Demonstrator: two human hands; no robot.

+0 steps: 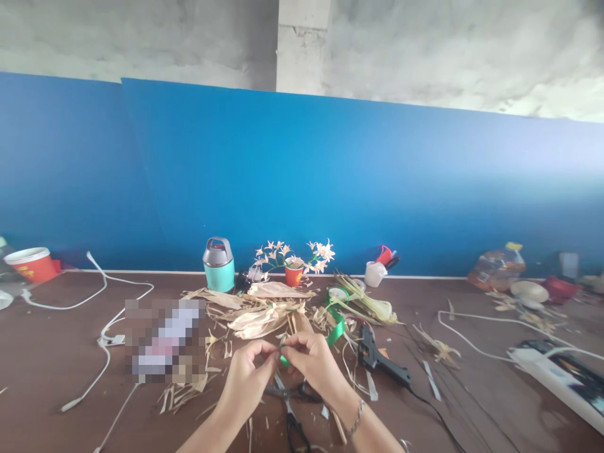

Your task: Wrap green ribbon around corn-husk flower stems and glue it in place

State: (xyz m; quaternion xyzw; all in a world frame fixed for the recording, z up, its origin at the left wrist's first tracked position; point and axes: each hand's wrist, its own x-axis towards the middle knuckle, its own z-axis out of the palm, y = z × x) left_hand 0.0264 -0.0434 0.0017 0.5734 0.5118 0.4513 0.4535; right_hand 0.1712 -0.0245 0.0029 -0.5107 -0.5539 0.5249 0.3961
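Note:
My left hand [250, 371] and my right hand [314, 362] meet above the middle of the table, both with thumb and fingers pinched together. A small, thin dark piece between the fingertips is too small to make out. Green ribbon [336, 331] runs from its roll [338, 294] to behind my right hand, and a bit of green shows again between the hands. Below them lie black-handled scissors [287, 396], partly covered by my right hand. Dried corn husks [262, 318] are heaped just beyond my fingers. To the right rests a black glue gun [377, 358].
Husk flowers stand in a red cup [293, 275] at the back, beside a teal flask [219, 270]. A husk bundle [372, 302] lies right of them. White cables [106, 358] cross the left side; a power strip [557, 384] sits at right.

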